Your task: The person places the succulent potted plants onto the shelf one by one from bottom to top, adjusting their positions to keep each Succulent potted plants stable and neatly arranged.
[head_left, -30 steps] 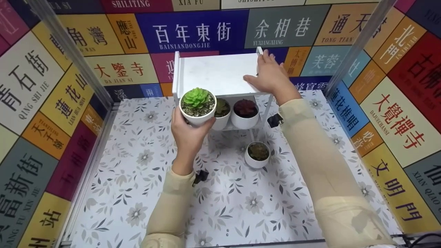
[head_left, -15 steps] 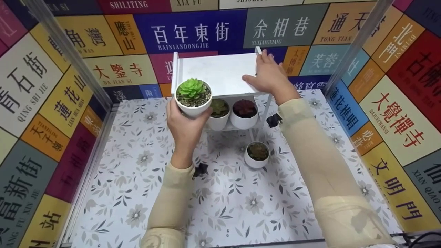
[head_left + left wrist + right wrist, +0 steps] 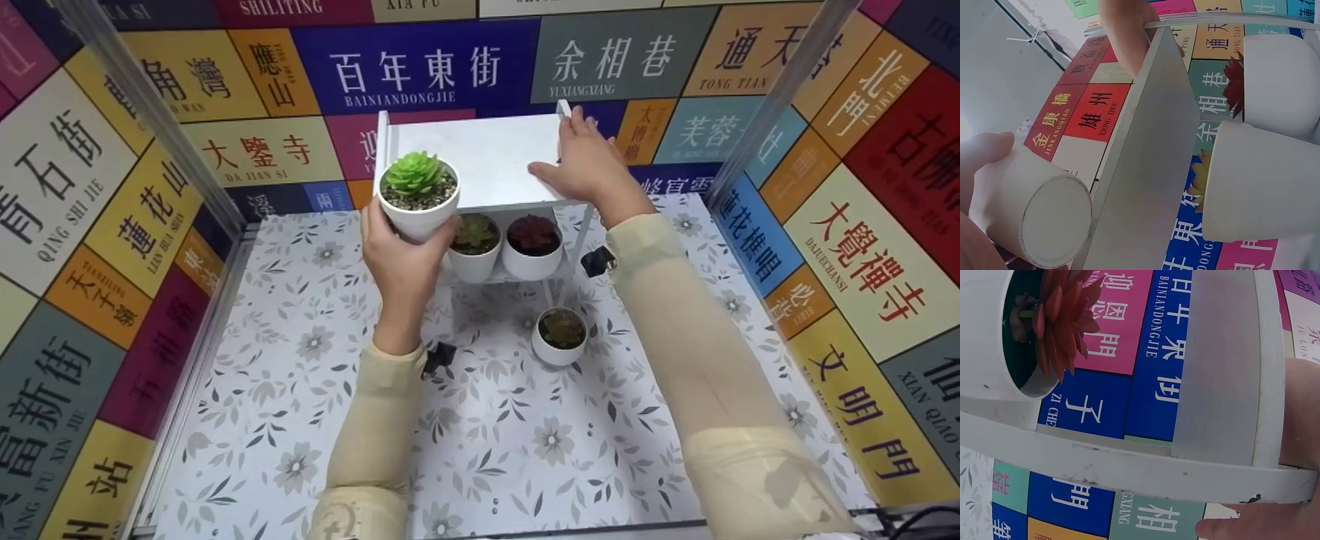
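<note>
My left hand (image 3: pixel 405 259) holds a white pot with a bright green succulent (image 3: pixel 415 180), fingers and thumb around its sides. In the head view the pot overlaps the front left corner of the white two-tier plant stand (image 3: pixel 487 161). The left wrist view shows its underside (image 3: pixel 1057 222) beside the top board's edge. At the stand's right end, my right hand (image 3: pixel 596 165) rests with fingers extended over the side rail and thumb on the board. On the lower tier sit a pot with an olive-green succulent (image 3: pixel 476 244) and one with a dark red succulent (image 3: pixel 532 244).
Another white pot with a brownish succulent (image 3: pixel 561 337) stands on the floral-patterned tabletop (image 3: pixel 300 420), in front of the stand's right leg. Behind the stand rises a wall of coloured sign panels (image 3: pixel 420 71), with similar panels at both sides.
My left hand has raised the green succulent pot and moved it slightly left, toward the stand's top board. The right hand has stayed at the stand's right end.
</note>
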A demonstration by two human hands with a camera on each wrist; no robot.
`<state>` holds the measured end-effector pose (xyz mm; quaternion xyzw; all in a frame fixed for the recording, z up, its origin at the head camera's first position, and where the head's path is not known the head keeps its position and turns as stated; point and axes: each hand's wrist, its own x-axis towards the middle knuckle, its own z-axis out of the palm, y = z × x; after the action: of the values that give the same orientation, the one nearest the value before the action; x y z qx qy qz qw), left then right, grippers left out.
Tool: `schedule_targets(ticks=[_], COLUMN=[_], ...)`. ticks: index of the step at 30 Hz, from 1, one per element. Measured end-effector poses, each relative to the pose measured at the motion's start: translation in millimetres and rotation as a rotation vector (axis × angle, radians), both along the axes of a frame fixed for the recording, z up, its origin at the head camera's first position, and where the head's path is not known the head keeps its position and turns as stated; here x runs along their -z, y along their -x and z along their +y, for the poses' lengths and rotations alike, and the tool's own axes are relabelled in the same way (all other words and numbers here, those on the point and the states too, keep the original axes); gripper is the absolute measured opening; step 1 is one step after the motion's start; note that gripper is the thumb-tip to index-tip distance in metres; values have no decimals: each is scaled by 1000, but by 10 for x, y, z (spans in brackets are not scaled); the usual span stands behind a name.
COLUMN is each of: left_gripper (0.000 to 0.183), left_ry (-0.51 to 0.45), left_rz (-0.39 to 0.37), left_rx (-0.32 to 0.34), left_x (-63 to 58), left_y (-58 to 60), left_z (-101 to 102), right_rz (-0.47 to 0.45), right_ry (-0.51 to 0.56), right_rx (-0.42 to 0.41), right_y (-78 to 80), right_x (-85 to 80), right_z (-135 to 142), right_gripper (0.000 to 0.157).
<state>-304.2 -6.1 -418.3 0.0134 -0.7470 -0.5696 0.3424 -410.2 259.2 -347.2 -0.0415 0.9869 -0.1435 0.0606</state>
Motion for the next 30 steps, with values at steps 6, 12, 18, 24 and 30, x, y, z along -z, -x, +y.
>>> schedule_targets(ticks=[6,12,18,24,30], left_gripper=[91,89,93,98,102], left_ry=[-34,-62,-56,-18,14], left_rz=[20,77,105,84,45], left_rx=[-11,-12,-8,-19,-11], left_x=[-15,-23,-10,-24,-27], left_y=[43,100,155,172,191], left_z=[27,47,84,119,145], right_rz=[5,14,12,18,19], right_ry=[-1,-2,-4,7,10], right_rx=[5,-1,5,-3,-2], right_y=[10,18,17,15,29], right_x=[12,3,-4,-6,9], right_z=[-1,-14,-17,-15,-10], right_gripper=[107,106,107,107,108])
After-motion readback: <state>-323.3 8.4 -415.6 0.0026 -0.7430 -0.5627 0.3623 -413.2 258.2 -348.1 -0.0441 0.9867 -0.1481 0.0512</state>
